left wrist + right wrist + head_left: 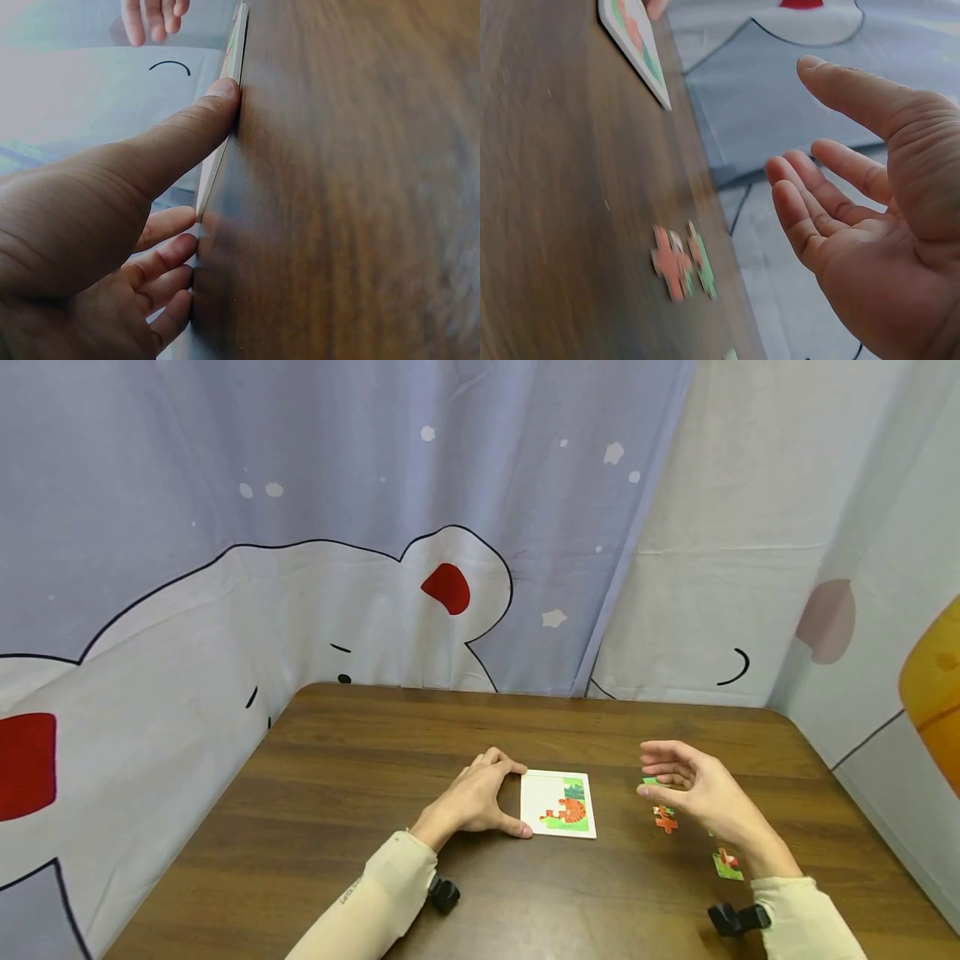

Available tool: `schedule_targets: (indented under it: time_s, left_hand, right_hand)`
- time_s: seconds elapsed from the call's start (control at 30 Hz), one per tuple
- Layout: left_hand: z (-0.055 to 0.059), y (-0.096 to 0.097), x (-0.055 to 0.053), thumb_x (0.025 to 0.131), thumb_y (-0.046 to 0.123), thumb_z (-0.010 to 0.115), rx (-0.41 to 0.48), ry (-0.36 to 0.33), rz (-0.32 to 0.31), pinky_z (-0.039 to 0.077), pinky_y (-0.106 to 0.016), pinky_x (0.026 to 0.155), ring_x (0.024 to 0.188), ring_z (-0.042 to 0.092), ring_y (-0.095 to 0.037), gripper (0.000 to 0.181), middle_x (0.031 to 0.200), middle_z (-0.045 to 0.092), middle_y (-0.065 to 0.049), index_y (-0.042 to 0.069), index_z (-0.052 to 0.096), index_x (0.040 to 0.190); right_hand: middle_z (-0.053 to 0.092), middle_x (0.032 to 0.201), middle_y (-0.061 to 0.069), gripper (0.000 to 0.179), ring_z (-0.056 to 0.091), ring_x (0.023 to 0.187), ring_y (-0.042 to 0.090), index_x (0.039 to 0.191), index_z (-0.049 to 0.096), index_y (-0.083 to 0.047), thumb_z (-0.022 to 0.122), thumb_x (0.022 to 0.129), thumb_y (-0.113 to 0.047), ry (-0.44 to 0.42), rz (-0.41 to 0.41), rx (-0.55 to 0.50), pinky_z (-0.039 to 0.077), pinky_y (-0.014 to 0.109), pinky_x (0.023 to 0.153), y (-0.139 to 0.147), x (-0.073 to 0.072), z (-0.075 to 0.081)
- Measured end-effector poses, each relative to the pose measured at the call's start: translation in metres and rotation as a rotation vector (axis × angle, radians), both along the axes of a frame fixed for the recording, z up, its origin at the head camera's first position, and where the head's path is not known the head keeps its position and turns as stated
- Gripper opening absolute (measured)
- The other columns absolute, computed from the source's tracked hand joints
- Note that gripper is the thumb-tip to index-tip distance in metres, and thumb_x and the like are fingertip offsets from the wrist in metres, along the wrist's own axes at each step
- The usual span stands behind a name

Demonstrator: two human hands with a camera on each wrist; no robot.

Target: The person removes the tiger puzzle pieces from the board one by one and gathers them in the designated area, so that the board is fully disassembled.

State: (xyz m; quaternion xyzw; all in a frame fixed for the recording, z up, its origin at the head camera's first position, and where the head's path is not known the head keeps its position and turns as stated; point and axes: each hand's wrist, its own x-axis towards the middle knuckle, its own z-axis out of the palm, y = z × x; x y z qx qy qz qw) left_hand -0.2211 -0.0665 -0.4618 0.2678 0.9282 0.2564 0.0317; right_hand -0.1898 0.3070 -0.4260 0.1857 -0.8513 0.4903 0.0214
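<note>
A square white puzzle board [536,789] lies flat on the table, with a few joined pieces of an orange and green picture [572,814] on its right side. My left hand [474,797] holds the board's left side, thumb at the near corner and index finger at the far one. The left thumb [202,120] also shows against the board's edge in the left wrist view. Raised above the table to the right, my right hand [712,797] has nothing in its spread fingers. Below it lie an orange jigsaw piece [665,821] and a green one [649,781], partly hidden.
Another jigsaw piece [727,864], green with red and white, lies beside the right wrist. The brown wooden table [337,760] ends at a printed curtain [360,618] behind and along the sides. Each wrist wears a small black device [444,894].
</note>
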Motion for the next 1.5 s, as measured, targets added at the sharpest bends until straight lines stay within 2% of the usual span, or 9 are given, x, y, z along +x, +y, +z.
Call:
schedule_targets:
  time_s: [0.17, 0.3, 0.5, 0.73, 0.87, 1.0, 1.17, 1.5]
  left_hand:
    - [0.0, 0.001, -0.001, 0.07, 0.052, 0.107, 0.003, -0.003, 0.0, 0.049, -0.052, 0.114, 0.133, 0.056, -0.03, 0.099, 0.143, 0.059, -0.008, 0.013, 0.066, 0.152]
    - [0.0, 0.001, -0.002, 0.07, 0.052, 0.107, 0.008, -0.002, 0.003, 0.048, -0.052, 0.115, 0.133, 0.056, -0.031, 0.099, 0.143, 0.059, -0.008, 0.013, 0.066, 0.152]
    - [0.0, 0.0, -0.002, 0.07, 0.051, 0.107, 0.012, -0.004, 0.002, 0.048, -0.052, 0.115, 0.133, 0.057, -0.032, 0.099, 0.143, 0.059, -0.009, 0.013, 0.066, 0.152]
    - [0.0, 0.001, -0.001, 0.071, 0.051, 0.107, 0.012, -0.014, 0.006, 0.048, -0.052, 0.115, 0.133, 0.057, -0.031, 0.098, 0.142, 0.059, -0.008, 0.013, 0.066, 0.151]
    - [0.0, 0.001, 0.0, 0.071, 0.051, 0.107, 0.017, -0.021, 0.004, 0.048, -0.052, 0.114, 0.133, 0.057, -0.031, 0.098, 0.142, 0.059, -0.009, 0.012, 0.066, 0.151]
    - [0.0, 0.001, 0.0, 0.071, 0.05, 0.107, 0.02, -0.021, 0.003, 0.048, -0.052, 0.115, 0.132, 0.057, -0.031, 0.098, 0.142, 0.059, -0.009, 0.012, 0.066, 0.151]
    - [0.0, 0.001, 0.0, 0.071, 0.05, 0.107, 0.019, -0.016, 0.005, 0.049, -0.053, 0.114, 0.133, 0.057, -0.031, 0.098, 0.142, 0.059, -0.009, 0.012, 0.067, 0.151]
    - [0.0, 0.0, 0.001, 0.072, 0.05, 0.106, 0.015, -0.023, 0.008, 0.049, -0.052, 0.114, 0.134, 0.056, -0.031, 0.097, 0.143, 0.059, -0.008, 0.012, 0.066, 0.151]
  right_hand:
    - [0.069, 0.14, 0.025, 0.061, 0.073, 0.12, 0.022, 0.148, 0.062, -0.001, 0.09, 0.096, -0.015, -0.002, 0.027, -0.021, 0.059, 0.029, 0.102, -0.017, -0.004, -0.001]
    - [0.069, 0.14, 0.027, 0.061, 0.073, 0.12, 0.021, 0.147, 0.062, 0.001, 0.091, 0.094, -0.011, -0.01, 0.048, -0.065, 0.059, 0.029, 0.103, -0.031, -0.007, -0.002]
    - [0.069, 0.139, 0.028, 0.06, 0.072, 0.124, 0.039, 0.146, 0.063, 0.003, 0.091, 0.093, -0.006, -0.035, 0.072, -0.113, 0.059, 0.029, 0.104, -0.053, -0.011, -0.004]
    - [0.069, 0.138, 0.03, 0.059, 0.069, 0.122, 0.048, 0.144, 0.065, 0.001, 0.092, 0.093, -0.008, -0.077, 0.1, -0.131, 0.06, 0.034, 0.103, -0.072, -0.011, -0.012]
    - [0.068, 0.136, 0.032, 0.06, 0.069, 0.121, 0.049, 0.145, 0.063, 0.007, 0.091, 0.093, -0.006, -0.097, 0.135, -0.142, 0.061, 0.035, 0.103, -0.078, -0.01, -0.019]
    - [0.069, 0.133, 0.033, 0.059, 0.071, 0.117, 0.048, 0.144, 0.061, 0.013, 0.089, 0.094, -0.004, -0.107, 0.172, -0.142, 0.061, 0.031, 0.1, -0.082, -0.01, -0.025]
    - [0.069, 0.128, 0.033, 0.06, 0.072, 0.113, 0.044, 0.144, 0.06, 0.015, 0.089, 0.094, -0.001, -0.137, 0.206, -0.146, 0.062, 0.027, 0.097, -0.087, -0.01, -0.031]
    - [0.071, 0.129, 0.028, 0.061, 0.073, 0.113, 0.037, 0.143, 0.062, 0.012, 0.092, 0.093, -0.009, -0.12, 0.225, -0.035, 0.062, 0.038, 0.101, -0.091, -0.01, -0.042]
